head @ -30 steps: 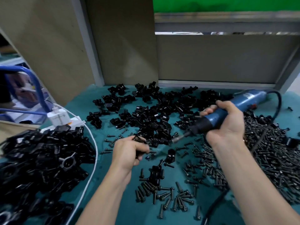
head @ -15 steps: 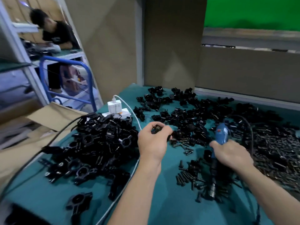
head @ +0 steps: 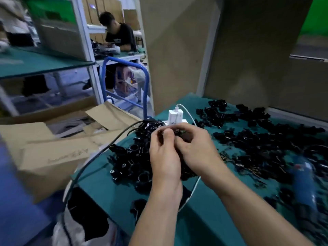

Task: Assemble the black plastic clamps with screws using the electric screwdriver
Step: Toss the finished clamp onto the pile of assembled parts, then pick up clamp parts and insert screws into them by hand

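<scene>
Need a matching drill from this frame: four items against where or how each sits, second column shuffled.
1 electric screwdriver
2 white charger
3 cardboard box
4 left hand and right hand

a off the green mat, to its left
b lying on the mat, far right, unheld
c upright, just beyond the hands
d together above the clamp pile, pinching a small black part

Pairs: 1-b, 2-c, 3-a, 4-d

Bare mat (head: 106,197), apparently, before clamp heap (head: 131,162)
</scene>
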`<act>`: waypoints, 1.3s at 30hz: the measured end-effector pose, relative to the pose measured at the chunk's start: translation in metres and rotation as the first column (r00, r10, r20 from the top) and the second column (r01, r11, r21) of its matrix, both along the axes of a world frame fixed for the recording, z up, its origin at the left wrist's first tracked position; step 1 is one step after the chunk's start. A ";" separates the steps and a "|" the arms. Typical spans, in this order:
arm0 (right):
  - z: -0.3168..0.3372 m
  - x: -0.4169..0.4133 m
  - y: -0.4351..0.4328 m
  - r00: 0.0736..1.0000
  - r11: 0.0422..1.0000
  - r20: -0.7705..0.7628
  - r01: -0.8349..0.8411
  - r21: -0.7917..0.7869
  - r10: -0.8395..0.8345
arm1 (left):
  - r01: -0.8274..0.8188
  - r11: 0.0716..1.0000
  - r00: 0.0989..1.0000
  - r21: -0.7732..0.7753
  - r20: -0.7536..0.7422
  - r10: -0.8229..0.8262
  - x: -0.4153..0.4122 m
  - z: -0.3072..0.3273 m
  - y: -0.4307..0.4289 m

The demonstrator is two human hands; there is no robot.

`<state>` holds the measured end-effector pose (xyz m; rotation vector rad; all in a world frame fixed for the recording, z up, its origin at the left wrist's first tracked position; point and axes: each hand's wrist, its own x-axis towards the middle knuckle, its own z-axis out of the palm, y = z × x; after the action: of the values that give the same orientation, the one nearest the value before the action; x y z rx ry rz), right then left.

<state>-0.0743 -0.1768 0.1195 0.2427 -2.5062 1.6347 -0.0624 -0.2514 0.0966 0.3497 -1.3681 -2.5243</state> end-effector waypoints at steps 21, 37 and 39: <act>-0.013 -0.083 0.129 0.938 0.847 -0.071 0.338 0.410 -0.340 | 0.018 0.333 0.994 -0.943 -0.020 -0.112 -0.013 -0.033 0.069; -0.035 -0.195 0.256 0.926 0.720 0.088 0.223 0.657 -0.367 | 0.253 0.355 0.952 -0.900 0.166 -0.257 -0.093 -0.084 0.187; -0.041 -0.220 0.244 0.942 0.747 0.135 0.152 0.647 -0.308 | 0.252 0.342 0.948 -0.905 0.161 -0.273 -0.095 -0.084 0.190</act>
<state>-0.2947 0.0670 0.0787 -0.2161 -3.0374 0.7106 -0.1573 -0.0617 0.0123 -0.1649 -2.7057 -1.4517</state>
